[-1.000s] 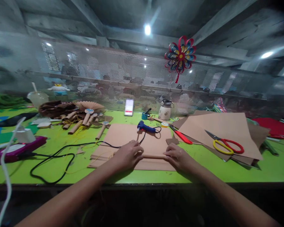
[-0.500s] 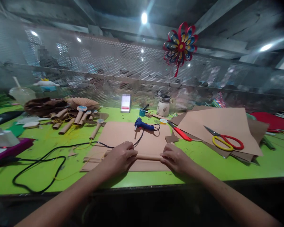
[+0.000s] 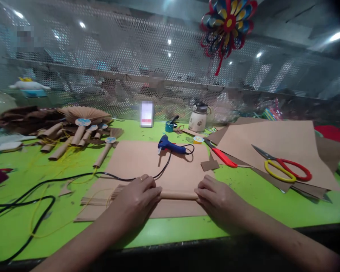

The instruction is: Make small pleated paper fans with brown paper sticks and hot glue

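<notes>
A thin tube of rolled brown paper lies crosswise on a stack of brown paper sheets. My left hand grips its left end and my right hand its right end, fingers curled over it; the very ends are hidden under them. Beyond the tube, a blue hot glue gun rests on the sheets, its black cord running off to the left. A small dark brown paper scrap sits just past my right hand. Pleated brown paper shows beside my left wrist.
Scissors with red and yellow handles lie on large brown sheets at right. A red-handled cutting tool is nearer the middle. Finished paper fans with rolled handles pile up at left. A phone and a bottle stand behind.
The view has tipped downward and come closer to the table. Both hands keep hold of the paper tube, which stays in nearly the same place on the sheets.
</notes>
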Available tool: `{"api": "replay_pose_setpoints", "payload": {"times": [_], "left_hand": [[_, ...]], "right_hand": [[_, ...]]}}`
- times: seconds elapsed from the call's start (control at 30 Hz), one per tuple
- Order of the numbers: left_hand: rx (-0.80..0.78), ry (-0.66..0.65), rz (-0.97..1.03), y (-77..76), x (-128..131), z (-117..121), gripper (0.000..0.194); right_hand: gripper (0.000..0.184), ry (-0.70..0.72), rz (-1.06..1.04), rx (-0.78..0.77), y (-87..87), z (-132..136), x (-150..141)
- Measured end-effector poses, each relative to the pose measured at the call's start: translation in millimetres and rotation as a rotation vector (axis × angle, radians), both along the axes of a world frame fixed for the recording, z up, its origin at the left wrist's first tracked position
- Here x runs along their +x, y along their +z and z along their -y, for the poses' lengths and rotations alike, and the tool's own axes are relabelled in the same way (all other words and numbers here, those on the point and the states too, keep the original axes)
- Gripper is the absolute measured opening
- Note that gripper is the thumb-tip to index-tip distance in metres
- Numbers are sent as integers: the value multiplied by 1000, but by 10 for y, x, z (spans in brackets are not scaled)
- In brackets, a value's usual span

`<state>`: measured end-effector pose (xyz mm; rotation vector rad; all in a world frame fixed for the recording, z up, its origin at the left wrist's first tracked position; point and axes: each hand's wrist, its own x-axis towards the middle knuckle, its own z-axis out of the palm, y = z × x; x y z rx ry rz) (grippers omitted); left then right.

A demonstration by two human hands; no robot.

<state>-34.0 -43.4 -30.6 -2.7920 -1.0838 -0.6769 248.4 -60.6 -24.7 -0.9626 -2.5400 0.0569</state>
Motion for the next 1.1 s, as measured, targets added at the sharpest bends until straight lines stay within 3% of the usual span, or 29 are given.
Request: {"api": "replay_pose_setpoints", "payload": {"times": [0.17, 0.4, 0.53, 0.67, 0.77, 0.87, 0.97, 1.1], "left_hand": [[17, 1, -38, -2, 8, -20, 22], [-18, -4, -126, 10, 21, -17, 26], [-114, 4, -8, 14, 2, -32, 25], [-172, 25, 32, 145, -30, -10, 23], [-142, 48, 39, 294, -87, 35, 38], [-65, 61, 81, 379, -152, 130, 37], [-60, 95, 220, 345, -136, 325, 27], [-287, 18, 437, 183, 104, 649, 19]], "right_hand": [[20, -2, 81, 93, -95, 9, -53], [14, -29, 444, 233, 56, 57, -189], [11, -34, 528, 263, 60, 37, -231], [12, -24, 524, 267, 4, 2, -215], [10, -29, 521, 264, 5, -3, -206], [11, -41, 503, 265, 15, 12, -209], [12, -67, 456, 273, -6, 28, -218], [13, -76, 411, 314, -52, 14, -210]]}}
